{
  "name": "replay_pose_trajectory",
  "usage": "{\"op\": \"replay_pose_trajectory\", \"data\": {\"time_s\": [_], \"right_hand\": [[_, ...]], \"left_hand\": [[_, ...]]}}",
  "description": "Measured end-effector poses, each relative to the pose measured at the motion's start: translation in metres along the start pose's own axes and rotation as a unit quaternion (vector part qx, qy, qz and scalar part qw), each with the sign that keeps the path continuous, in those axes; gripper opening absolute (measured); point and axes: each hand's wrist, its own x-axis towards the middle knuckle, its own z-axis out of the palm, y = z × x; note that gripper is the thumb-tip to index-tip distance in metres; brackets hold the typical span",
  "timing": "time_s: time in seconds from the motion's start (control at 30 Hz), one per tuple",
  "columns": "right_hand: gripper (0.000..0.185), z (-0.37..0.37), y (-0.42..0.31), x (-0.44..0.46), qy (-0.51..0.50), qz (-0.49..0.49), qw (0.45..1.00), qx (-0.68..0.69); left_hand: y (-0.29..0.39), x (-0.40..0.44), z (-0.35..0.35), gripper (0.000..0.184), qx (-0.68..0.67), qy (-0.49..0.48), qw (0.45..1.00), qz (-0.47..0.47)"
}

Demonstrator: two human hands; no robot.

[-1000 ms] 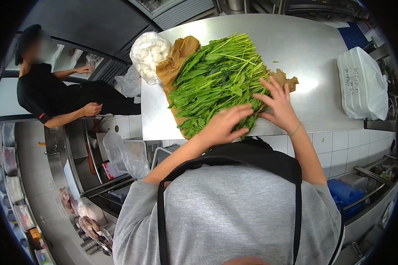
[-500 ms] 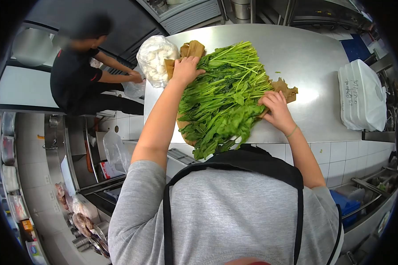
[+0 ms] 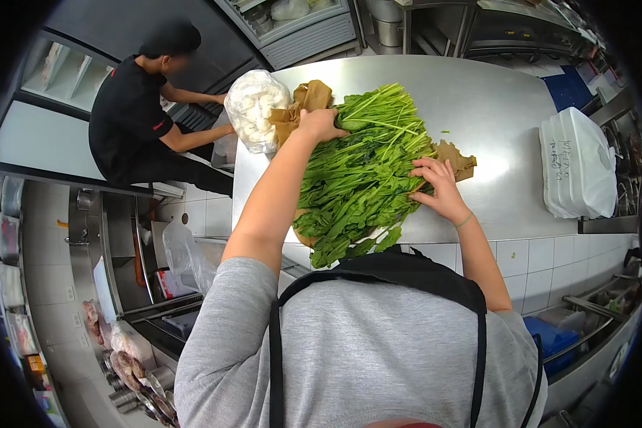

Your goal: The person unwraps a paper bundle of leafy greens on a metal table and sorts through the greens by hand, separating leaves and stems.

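Note:
A wide pile of leafy greens point(image 3: 364, 171) lies on the metal table in front of me, stems toward the far side and leaves toward my body. My left hand point(image 3: 321, 125) grips the pile's left edge, its thumb over the stems and its other fingertips partly hidden. Crumpled brown paper point(image 3: 312, 95) sits just beyond that hand. On the other side, my right hand point(image 3: 439, 189) rests against the greens with fingers spread. Torn brown paper point(image 3: 458, 161) sticks out from under the pile near it.
A clear plastic bag of white pieces point(image 3: 255, 108) stands on the metal table point(image 3: 499, 93) at the left. Stacked white containers point(image 3: 578, 162) are at the right end. A co-worker in black point(image 3: 132, 118) bends beyond the table's left edge, both arms reaching toward it.
My left hand has shifted right, off the brown paper and onto the greens' edge. My right hand has moved slightly left over the leaves. The co-worker's hands have moved apart.

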Motion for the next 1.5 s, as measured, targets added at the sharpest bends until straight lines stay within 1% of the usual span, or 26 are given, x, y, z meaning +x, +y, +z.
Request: {"op": "replay_pose_trajectory", "data": {"time_s": [0.03,0.17,0.23,0.27,0.3,0.37,0.43,0.5,0.57,0.63,0.67,0.73,0.77,0.83,0.87,0.93,0.97,1.0,1.07,1.13,1.27,1.33,1.37,1.4,1.43,1.5], "right_hand": [[0.039,0.002,0.001,-0.002,0.007,0.001,1.000,0.007],[0.040,0.006,0.007,-0.002,0.022,-0.009,1.000,0.017],[0.042,0.006,0.009,-0.001,0.015,-0.006,1.000,0.022],[0.042,0.005,0.007,-0.001,0.015,-0.008,1.000,0.022],[0.043,0.000,0.005,-0.001,-0.002,-0.002,1.000,0.027],[0.044,-0.012,-0.004,-0.001,-0.020,0.004,0.999,0.034],[0.047,-0.027,-0.015,0.000,-0.042,0.013,0.998,0.047],[0.050,-0.035,-0.014,0.002,-0.021,0.011,0.997,0.068],[0.053,-0.041,-0.017,0.005,-0.002,0.008,0.996,0.087],[0.060,-0.042,-0.027,0.012,0.033,0.009,0.999,-0.015],[0.060,-0.042,-0.037,0.015,0.031,0.007,0.999,-0.014],[0.063,-0.039,-0.061,0.023,0.052,-0.060,0.991,-0.104],[0.063,-0.033,-0.066,0.027,0.050,-0.061,0.992,-0.103],[0.064,-0.022,-0.069,0.035,0.008,-0.078,0.974,-0.211],[0.064,-0.019,-0.069,0.038,-0.038,-0.045,0.981,-0.187],[0.059,-0.019,-0.066,0.038,-0.040,-0.032,0.980,-0.193],[0.055,-0.019,-0.065,0.037,-0.040,-0.022,0.979,-0.199],[0.046,-0.021,-0.065,0.033,-0.029,-0.017,0.982,-0.187],[0.046,-0.021,-0.057,0.024,-0.029,-0.015,0.982,-0.186],[0.046,-0.019,-0.054,0.015,-0.024,-0.014,0.982,-0.186],[0.048,-0.017,-0.050,0.006,-0.046,0.003,0.984,-0.171],[0.062,-0.022,-0.058,0.007,-0.024,0.020,0.981,-0.190],[0.062,-0.025,-0.063,0.008,-0.024,0.021,0.981,-0.190],[0.074,-0.029,-0.070,0.013,-0.012,0.003,0.980,-0.199],[0.086,-0.032,-0.074,0.018,0.000,-0.015,0.978,-0.208],[0.094,-0.035,-0.076,0.033,-0.029,-0.015,0.972,-0.233]], "left_hand": [[-0.002,-0.001,-0.002,0.072,0.000,0.000,1.000,0.001],[-0.008,-0.009,-0.021,0.054,-0.056,0.115,0.991,0.037],[-0.007,-0.019,-0.033,0.053,-0.088,0.196,0.966,0.143],[0.006,-0.034,-0.041,0.050,-0.072,0.153,0.981,0.098],[0.011,-0.039,-0.039,0.051,-0.097,0.103,0.985,0.102],[0.042,-0.084,-0.039,0.053,-0.087,0.089,0.987,0.099],[0.038,-0.096,0.016,0.057,-0.040,0.227,0.950,0.212],[0.054,-0.122,0.029,0.062,-0.023,0.161,0.961,0.222],[0.063,-0.144,0.039,0.063,-0.089,0.191,0.951,0.228],[0.065,-0.155,0.044,0.065,-0.108,0.203,0.945,0.230],[0.067,-0.159,0.045,0.066,-0.119,0.204,0.942,0.236],[0.069,-0.165,0.046,0.066,-0.127,0.198,0.939,0.251],[0.069,-0.167,0.045,0.066,-0.128,0.197,0.939,0.249],[0.068,-0.169,0.039,0.060,-0.105,0.205,0.934,0.272],[0.067,-0.169,0.034,0.060,-0.106,0.204,0.934,0.273],[0.061,-0.167,0.021,0.052,-0.258,0.205,0.914,0.236],[0.057,-0.166,0.012,0.046,-0.259,0.238,0.917,0.188],[0.047,-0.158,0.012,0.046,-0.243,0.254,0.922,0.161],[0.027,-0.141,0.018,0.046,-0.226,0.272,0.926,0.134],[0.015,-0.128,0.030,0.046,-0.135,0.233,0.961,0.061],[0.017,-0.131,0.044,0.042,-0.107,0.152,0.980,0.069],[0.023,-0.146,0.043,0.043,-0.108,0.166,0.975,0.103],[0.026,-0.152,0.044,0.044,-0.108,0.179,0.968,0.137],[0.033,-0.156,0.047,0.052,-0.090,0.209,0.962,0.149],[0.040,-0.161,0.047,0.052,-0.091,0.209,0.962,0.149],[0.055,-0.172,0.041,0.063,-0.125,0.244,0.951,0.141]]}}
